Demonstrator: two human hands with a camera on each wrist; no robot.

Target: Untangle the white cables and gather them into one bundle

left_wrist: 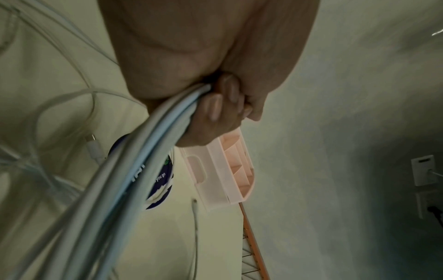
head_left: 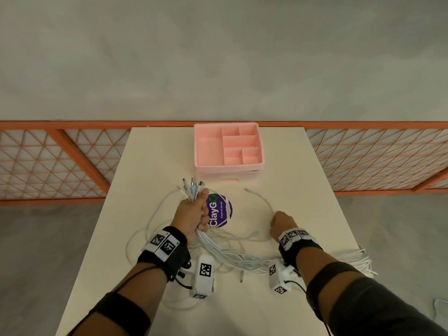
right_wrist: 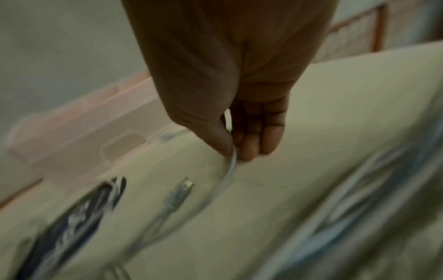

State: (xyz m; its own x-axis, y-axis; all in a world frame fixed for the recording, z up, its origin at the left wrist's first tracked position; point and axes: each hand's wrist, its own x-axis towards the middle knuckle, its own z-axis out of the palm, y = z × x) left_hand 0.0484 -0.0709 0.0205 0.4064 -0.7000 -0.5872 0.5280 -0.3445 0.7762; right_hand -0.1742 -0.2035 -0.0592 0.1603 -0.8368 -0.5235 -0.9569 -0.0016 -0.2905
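Left hand (head_left: 194,214) fisted round cable bundle (head_left: 232,257); right hand (head_left: 282,224) pinching loose cable (head_left: 260,198).

1. A pale cream table (head_left: 303,166) stood against an orange railing (head_left: 72,151) filled with criss-cross wire mesh.
2. Beyond the railing rose a plain grey wall (head_left: 218,57) under soft, even light.
3. Grey floor (head_left: 36,238) flanked the table on both sides.
4. A white wall outlet (left_wrist: 423,172) showed in the left wrist view.
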